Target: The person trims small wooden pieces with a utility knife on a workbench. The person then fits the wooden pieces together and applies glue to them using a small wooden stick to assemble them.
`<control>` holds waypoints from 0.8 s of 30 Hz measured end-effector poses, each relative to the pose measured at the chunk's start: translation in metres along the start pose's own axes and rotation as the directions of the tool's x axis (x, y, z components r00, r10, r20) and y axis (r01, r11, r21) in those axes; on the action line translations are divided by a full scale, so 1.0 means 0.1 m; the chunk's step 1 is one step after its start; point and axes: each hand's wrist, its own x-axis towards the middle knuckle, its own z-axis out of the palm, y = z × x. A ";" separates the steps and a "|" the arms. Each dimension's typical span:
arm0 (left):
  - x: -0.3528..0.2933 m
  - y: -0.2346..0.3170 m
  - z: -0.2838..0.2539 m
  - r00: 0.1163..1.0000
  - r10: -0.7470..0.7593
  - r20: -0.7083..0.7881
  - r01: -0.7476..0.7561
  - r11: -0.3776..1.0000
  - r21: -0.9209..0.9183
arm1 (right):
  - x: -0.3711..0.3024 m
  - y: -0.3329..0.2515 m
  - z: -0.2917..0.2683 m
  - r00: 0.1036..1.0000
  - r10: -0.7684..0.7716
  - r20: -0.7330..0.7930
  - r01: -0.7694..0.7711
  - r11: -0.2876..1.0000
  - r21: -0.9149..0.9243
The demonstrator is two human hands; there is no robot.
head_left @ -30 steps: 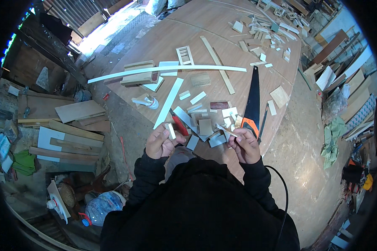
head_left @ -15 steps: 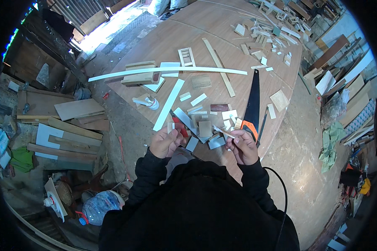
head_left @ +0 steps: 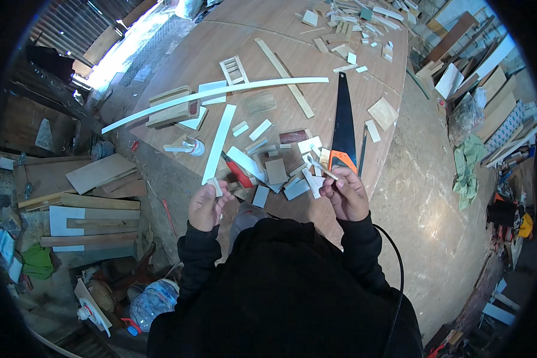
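My left hand (head_left: 205, 209) is closed on a small pale wooden block (head_left: 216, 187), pinched between thumb and fingers near the table's front edge. In my right hand (head_left: 348, 198) is a thin wooden stick (head_left: 325, 170) with a whitish tip, pointing up and left over the loose pieces. Between the hands lie several small wood offcuts (head_left: 276, 171) and a red-handled tool (head_left: 238, 173), its far end partly covered. Just beyond my right hand rests a handsaw (head_left: 343, 122) with an orange handle.
A long thin strip (head_left: 250, 86) lies across a hollow wooden piece (head_left: 172, 106) on the table (head_left: 316, 53). A small white tub (head_left: 195, 147) stands at the left edge. Scrap wood piles up at the far right. A large water bottle (head_left: 154, 305) sits on the floor at lower left.
My left hand has moved left, away from the red-handled tool, with the block still in it. The view has shifted, so the table's contents appear further left and higher.
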 end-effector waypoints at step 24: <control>0.11 0.10 -0.35 0.992 0.106 0.070 -0.116 0.980 0.164 | -0.04 0.01 -0.07 0.999 -0.042 -0.011 0.042 0.999 0.022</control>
